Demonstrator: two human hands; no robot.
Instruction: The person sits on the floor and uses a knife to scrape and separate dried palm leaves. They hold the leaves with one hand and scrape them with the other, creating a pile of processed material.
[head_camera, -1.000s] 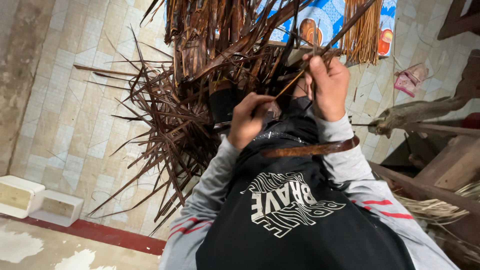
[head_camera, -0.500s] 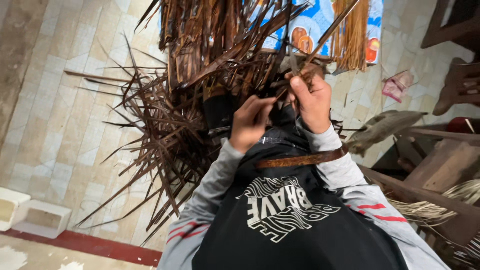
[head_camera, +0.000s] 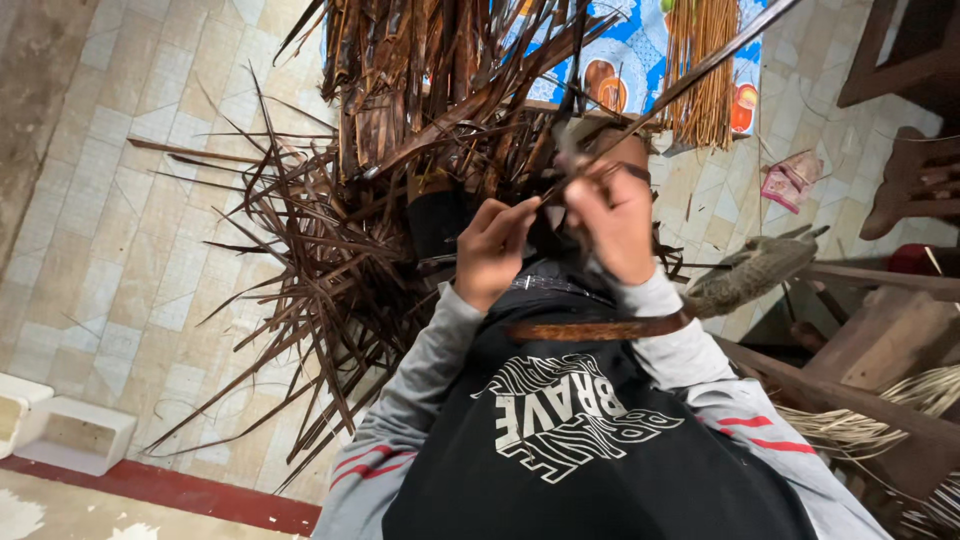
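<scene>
Brown dried leaf strip (head_camera: 668, 95), now running up toward one o'clock, is pinched between the person's left hand (head_camera: 492, 252) and right hand (head_camera: 612, 222), which have drawn closer together above the heap of strips (head_camera: 330, 270) at ten o'clock.

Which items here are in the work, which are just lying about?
In hand:
left hand
right hand
long thin dark brown strip
heap of dark brown dried leaf strips

Lying about:
white rectangular blocks
pink crumpled wrapper
bundle of pale tan sticks
</scene>
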